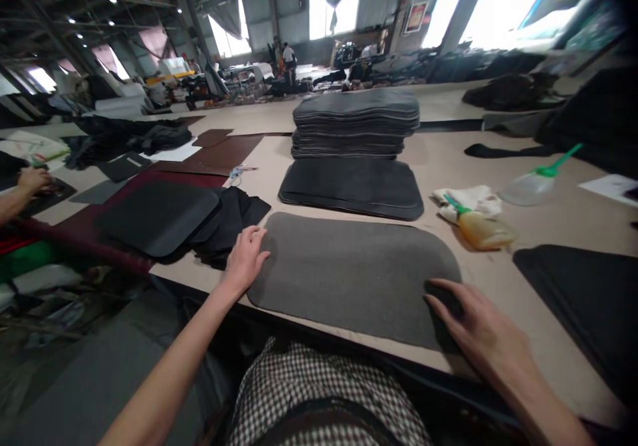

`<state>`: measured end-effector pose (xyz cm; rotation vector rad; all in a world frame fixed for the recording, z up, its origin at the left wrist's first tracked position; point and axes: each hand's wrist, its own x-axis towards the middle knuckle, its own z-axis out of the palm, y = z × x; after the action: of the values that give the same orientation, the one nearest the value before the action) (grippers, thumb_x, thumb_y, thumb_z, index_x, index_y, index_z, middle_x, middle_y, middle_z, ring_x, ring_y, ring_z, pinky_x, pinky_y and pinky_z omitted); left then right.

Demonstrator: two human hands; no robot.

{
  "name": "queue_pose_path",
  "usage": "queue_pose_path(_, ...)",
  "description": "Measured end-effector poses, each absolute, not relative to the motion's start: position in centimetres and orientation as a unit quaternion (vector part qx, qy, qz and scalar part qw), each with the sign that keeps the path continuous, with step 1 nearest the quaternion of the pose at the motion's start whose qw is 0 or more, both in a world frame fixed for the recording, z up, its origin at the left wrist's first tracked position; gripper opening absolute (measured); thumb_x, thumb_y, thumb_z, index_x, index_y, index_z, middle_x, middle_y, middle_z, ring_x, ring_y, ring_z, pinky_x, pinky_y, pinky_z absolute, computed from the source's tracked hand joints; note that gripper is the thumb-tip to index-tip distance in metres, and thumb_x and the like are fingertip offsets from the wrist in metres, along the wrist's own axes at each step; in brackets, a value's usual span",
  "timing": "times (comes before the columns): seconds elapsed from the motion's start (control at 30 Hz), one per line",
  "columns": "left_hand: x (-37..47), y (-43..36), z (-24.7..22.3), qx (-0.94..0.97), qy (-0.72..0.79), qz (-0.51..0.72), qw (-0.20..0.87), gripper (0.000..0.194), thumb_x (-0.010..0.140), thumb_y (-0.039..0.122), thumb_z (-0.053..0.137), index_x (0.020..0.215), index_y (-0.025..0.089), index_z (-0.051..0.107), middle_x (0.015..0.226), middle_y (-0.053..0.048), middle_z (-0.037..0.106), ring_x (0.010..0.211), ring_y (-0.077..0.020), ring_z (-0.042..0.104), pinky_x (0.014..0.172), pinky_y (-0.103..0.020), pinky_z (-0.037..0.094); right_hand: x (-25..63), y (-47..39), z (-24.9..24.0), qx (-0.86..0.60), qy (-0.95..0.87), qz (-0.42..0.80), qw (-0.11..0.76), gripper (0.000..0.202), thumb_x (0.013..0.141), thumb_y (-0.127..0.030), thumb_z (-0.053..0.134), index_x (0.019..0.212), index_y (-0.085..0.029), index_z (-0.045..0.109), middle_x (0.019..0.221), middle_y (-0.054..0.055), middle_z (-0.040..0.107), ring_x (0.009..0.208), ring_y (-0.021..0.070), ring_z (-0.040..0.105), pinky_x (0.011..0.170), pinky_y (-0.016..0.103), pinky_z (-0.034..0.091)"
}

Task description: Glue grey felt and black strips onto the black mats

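A grey, round-cornered flat panel lies at the table's front edge, right before me. At its left end rests my left hand, fingers stretched out and thumb apart, touching the panel's edge. My right hand is over the panel's right end, with thumb and fingers apart. The area between them is dark, and I cannot tell whether it is shadow or an object. Just beyond the panel lies a low pile of black panels. Behind that stands a taller stack of similar dark panels.
To the right are a squeeze bottle with amber liquid, a white cloth and a clear bottle with a green nozzle. Black pieces lie at left and a dark piece at far right. Another person's hand shows at far left.
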<state>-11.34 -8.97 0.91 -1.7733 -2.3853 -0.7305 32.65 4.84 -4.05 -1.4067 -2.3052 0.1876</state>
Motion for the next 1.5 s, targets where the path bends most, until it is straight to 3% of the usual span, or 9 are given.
queue_pose_path(0.1, -8.9, -10.4, 1.1, -0.64, -0.741, -0.164, 0.116, 0.056, 0.1, 0.039, 0.052, 0.152, 0.021, 0.039, 0.159, -0.016, 0.038, 0.145, -0.0302, 0.037, 0.114, -0.049, 0.038, 32.4, 4.5, -3.8, -0.51, -0.831, 0.06, 0.211, 0.057, 0.097, -0.072, 0.029, 0.12, -0.03, 0.061, 0.115, 0.007, 0.068, 0.093, 0.0292, 0.069, 0.069, 0.041, 0.052)
queue_pose_path(0.23, -6.1, -13.0, 0.2, -0.769, -0.636, -0.043, 0.041, 0.078, 0.098, 0.065, 0.038, 0.161, 0.023, 0.021, 0.168, -0.011, 0.024, 0.155, -0.0258, 0.023, 0.123, -0.047, 0.023, 32.1, 4.3, -3.6, -0.518, -0.827, 0.059, 0.209, 0.058, 0.097, -0.072, 0.027, 0.118, -0.031, 0.061, 0.114, 0.006, 0.068, 0.093, 0.0282, 0.069, 0.065, 0.038, 0.051)
queue_pose_path(0.37, -6.4, -15.1, -0.3, -0.755, -0.656, 0.009, 0.006, 0.078, 0.099, 0.065, 0.032, 0.162, 0.023, 0.013, 0.169, -0.009, 0.02, 0.156, -0.0233, 0.019, 0.124, -0.045, 0.018, 32.0, 4.0, -3.4, -0.525, -0.826, 0.05, 0.201, 0.059, 0.098, -0.072, 0.025, 0.12, -0.031, 0.061, 0.113, 0.005, 0.068, 0.091, 0.0275, 0.069, 0.064, 0.038, 0.05)
queue_pose_path(0.53, -7.9, -16.4, -0.1, -0.726, -0.685, 0.013, 0.066, 0.086, 0.097, 0.069, 0.034, 0.162, 0.017, 0.011, 0.169, -0.013, 0.017, 0.157, -0.0247, 0.017, 0.126, -0.046, 0.009, 31.9, 3.8, -3.3, -0.531, -0.823, 0.044, 0.197, 0.057, 0.098, -0.071, 0.027, 0.122, -0.032, 0.061, 0.115, 0.004, 0.068, 0.091, 0.0269, 0.069, 0.062, 0.037, 0.05)
queue_pose_path(0.7, -8.0, -17.0, -0.7, -0.741, -0.665, 0.037, 0.084, 0.077, 0.099, 0.065, 0.035, 0.16, 0.02, 0.024, 0.166, -0.011, 0.029, 0.153, -0.0243, 0.028, 0.125, -0.047, 0.014, 31.8, 3.5, -3.0, -0.522, -0.828, 0.043, 0.203, 0.05, 0.101, -0.063, 0.03, 0.123, -0.029, 0.06, 0.116, 0.006, 0.067, 0.095, 0.0267, 0.069, 0.064, 0.036, 0.051)
queue_pose_path(0.83, -6.8, -16.6, -0.2, -0.685, -0.716, 0.01, 0.137, 0.076, 0.099, 0.063, 0.037, 0.157, 0.014, 0.032, 0.162, -0.019, 0.035, 0.151, -0.032, 0.033, 0.122, -0.056, 0.02, 31.8, 3.5, -3.0, -0.521, -0.827, 0.045, 0.207, 0.046, 0.102, -0.058, 0.031, 0.122, -0.029, 0.059, 0.116, 0.007, 0.068, 0.095, 0.0271, 0.069, 0.062, 0.036, 0.052)
queue_pose_path(1.07, -2.1, -10.0, 0.7, -0.74, -0.666, -0.048, 0.073, 0.075, 0.101, 0.06, 0.036, 0.162, 0.024, 0.014, 0.168, -0.01, 0.023, 0.154, -0.0248, 0.027, 0.122, -0.046, 0.027, 31.4, 3.3, -2.4, -0.515, -0.827, 0.047, 0.221, 0.031, 0.102, -0.044, 0.039, 0.121, -0.029, 0.058, 0.112, 0.007, 0.066, 0.098, 0.0271, 0.069, 0.069, 0.037, 0.055)
queue_pose_path(1.27, -3.1, -4.8, -2.6, -0.737, -0.668, -0.044, 0.087, 0.065, 0.101, 0.059, 0.037, 0.158, 0.029, 0.03, 0.166, -0.008, 0.029, 0.152, -0.0275, 0.03, 0.119, -0.053, 0.027, 31.7, 3.6, -0.7, -0.541, -0.811, 0.069, 0.21, 0.024, 0.098, -0.035, 0.051, 0.119, -0.026, 0.059, 0.114, 0.01, 0.062, 0.1, 0.028, 0.066, 0.073, 0.038, 0.056)
queue_pose_path(1.5, -3.8, -4.7, -3.5, -0.743, -0.66, -0.029, 0.108, 0.064, 0.101, 0.056, 0.035, 0.159, 0.028, 0.029, 0.168, -0.007, 0.026, 0.154, -0.0257, 0.026, 0.119, -0.053, 0.028, 33.4, 5.7, -1.6, -0.551, -0.778, 0.112, 0.28, 0.011, 0.098, -0.03, 0.051, 0.098, -0.025, 0.061, 0.099, 0.006, 0.065, 0.095, 0.0249, 0.063, 0.082, 0.039, 0.051)
